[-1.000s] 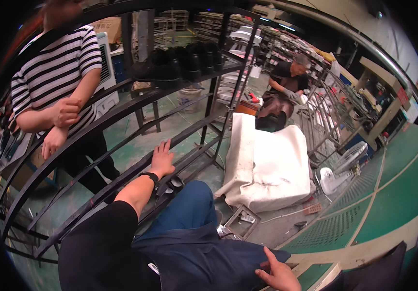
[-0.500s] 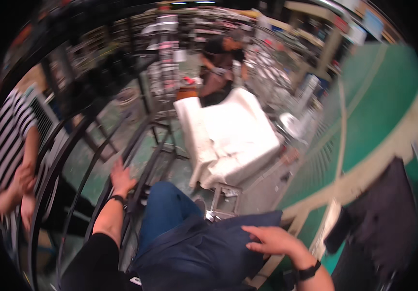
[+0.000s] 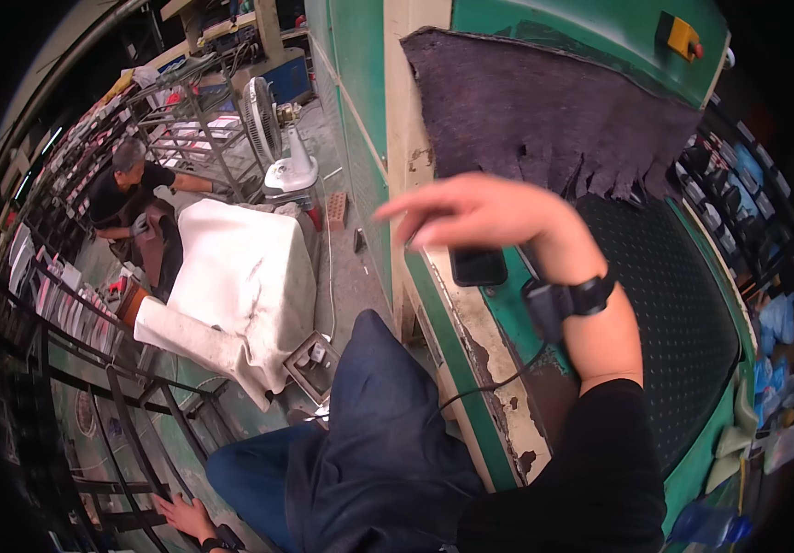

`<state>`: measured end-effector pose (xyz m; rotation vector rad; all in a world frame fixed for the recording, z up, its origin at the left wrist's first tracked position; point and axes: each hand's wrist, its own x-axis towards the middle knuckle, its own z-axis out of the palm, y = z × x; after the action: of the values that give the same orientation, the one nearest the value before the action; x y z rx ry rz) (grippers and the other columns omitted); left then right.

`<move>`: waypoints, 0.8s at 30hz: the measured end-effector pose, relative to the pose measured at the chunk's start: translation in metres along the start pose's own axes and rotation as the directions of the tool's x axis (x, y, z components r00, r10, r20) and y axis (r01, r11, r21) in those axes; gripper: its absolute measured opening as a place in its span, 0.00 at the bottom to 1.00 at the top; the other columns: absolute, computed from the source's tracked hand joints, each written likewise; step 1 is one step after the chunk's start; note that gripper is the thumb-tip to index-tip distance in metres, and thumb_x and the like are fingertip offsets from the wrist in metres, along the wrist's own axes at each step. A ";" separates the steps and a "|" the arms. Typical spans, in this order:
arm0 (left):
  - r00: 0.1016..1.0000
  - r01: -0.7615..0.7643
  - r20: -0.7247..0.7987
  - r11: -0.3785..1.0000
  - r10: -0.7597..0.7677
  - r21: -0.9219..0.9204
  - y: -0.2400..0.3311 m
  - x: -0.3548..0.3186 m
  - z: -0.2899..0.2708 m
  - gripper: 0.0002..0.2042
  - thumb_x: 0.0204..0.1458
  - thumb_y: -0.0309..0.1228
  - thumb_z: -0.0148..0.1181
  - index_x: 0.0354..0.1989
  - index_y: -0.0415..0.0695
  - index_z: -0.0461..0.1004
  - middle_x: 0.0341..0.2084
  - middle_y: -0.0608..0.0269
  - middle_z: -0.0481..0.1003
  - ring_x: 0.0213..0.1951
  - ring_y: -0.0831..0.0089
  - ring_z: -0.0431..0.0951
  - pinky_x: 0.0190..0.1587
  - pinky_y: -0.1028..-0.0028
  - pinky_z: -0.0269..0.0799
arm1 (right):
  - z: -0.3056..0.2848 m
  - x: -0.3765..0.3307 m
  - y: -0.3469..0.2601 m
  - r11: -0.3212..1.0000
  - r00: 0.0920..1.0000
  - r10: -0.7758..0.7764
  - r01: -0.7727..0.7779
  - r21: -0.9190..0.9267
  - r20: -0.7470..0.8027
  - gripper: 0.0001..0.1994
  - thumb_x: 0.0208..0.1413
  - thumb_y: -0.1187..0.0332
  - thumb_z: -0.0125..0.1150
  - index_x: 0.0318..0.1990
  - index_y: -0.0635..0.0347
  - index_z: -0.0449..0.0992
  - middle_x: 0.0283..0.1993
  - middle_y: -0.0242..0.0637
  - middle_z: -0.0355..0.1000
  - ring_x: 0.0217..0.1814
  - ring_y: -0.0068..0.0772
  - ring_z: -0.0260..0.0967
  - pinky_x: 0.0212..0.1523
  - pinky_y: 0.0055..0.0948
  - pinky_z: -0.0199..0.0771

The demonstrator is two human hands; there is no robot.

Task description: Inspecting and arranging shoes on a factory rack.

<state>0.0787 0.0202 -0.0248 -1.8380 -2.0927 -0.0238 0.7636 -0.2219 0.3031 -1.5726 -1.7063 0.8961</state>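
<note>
Left hand [image 3: 185,516] spread at edge of black barred metal rack [image 3: 135,431] | right hand [image 3: 498,210] empty, fingers apart | rack likely stiff; grip rails

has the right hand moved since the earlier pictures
Yes, the right hand moved from over the apron toward the ragged dark cloth on the green machine.

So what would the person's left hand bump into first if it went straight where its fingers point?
The left hand would probably meet the black metal rack first; it looks very close, though depth is unclear.
</note>
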 end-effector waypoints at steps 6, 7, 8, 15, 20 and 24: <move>0.959 -0.193 -0.179 0.968 0.220 0.159 -0.019 -0.010 -0.023 0.21 0.56 0.47 0.52 0.48 0.43 0.75 0.61 0.43 0.65 0.59 0.48 0.68 0.59 0.53 0.64 | -0.117 -0.126 0.149 0.952 0.150 0.292 0.045 0.302 -0.945 0.20 0.64 0.64 0.48 0.61 0.61 0.69 0.52 0.41 0.75 0.54 0.33 0.74 0.52 0.29 0.74; 0.945 -0.264 -0.175 0.960 0.277 0.095 0.003 -0.001 0.002 0.21 0.54 0.49 0.53 0.47 0.46 0.75 0.63 0.43 0.63 0.61 0.48 0.66 0.59 0.52 0.63 | -0.156 -0.205 0.198 0.960 -0.168 0.123 -0.228 0.160 -0.978 0.24 0.60 0.62 0.52 0.63 0.61 0.67 0.52 0.42 0.75 0.54 0.39 0.74 0.52 0.38 0.73; 0.976 -0.208 -0.046 0.975 0.211 0.079 -0.004 -0.001 -0.005 0.23 0.55 0.49 0.53 0.53 0.47 0.74 0.63 0.41 0.62 0.61 0.46 0.65 0.61 0.51 0.61 | -0.143 -0.218 0.223 0.640 -0.383 0.028 -0.703 0.311 -0.923 0.31 0.55 0.52 0.55 0.65 0.57 0.65 0.58 0.45 0.72 0.61 0.49 0.69 0.59 0.46 0.68; 0.940 -0.166 0.206 0.891 0.272 -0.422 -0.038 0.036 -0.010 0.30 0.52 0.50 0.55 0.56 0.39 0.72 0.57 0.37 0.68 0.59 0.49 0.69 0.60 0.53 0.64 | -0.126 -0.268 0.256 0.208 -0.510 0.337 -0.780 0.591 -0.791 0.46 0.51 0.41 0.57 0.73 0.49 0.48 0.73 0.41 0.55 0.75 0.44 0.50 0.73 0.48 0.42; 0.964 -0.017 0.104 0.445 0.246 -0.896 -0.061 0.058 0.021 0.15 0.54 0.29 0.57 0.49 0.38 0.75 0.57 0.54 0.71 0.56 0.66 0.72 0.55 0.69 0.69 | -0.163 -0.251 0.287 0.350 -0.451 0.355 -0.748 0.564 -0.819 0.47 0.47 0.38 0.57 0.71 0.52 0.52 0.70 0.42 0.60 0.72 0.47 0.57 0.70 0.50 0.50; 0.856 -0.090 0.099 0.336 0.507 -0.937 0.090 0.009 -0.082 0.11 0.56 0.25 0.55 0.45 0.33 0.77 0.41 0.56 0.80 0.45 0.69 0.79 0.51 0.71 0.72 | -0.179 -0.372 0.310 0.577 -0.403 0.026 -0.741 0.343 -0.915 0.23 0.58 0.52 0.50 0.53 0.57 0.78 0.55 0.47 0.75 0.60 0.46 0.71 0.57 0.39 0.69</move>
<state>0.1850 0.0232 0.0348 -3.1088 -2.0427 -1.0393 1.1135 -0.5663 0.1432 -2.2631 0.1845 -0.7917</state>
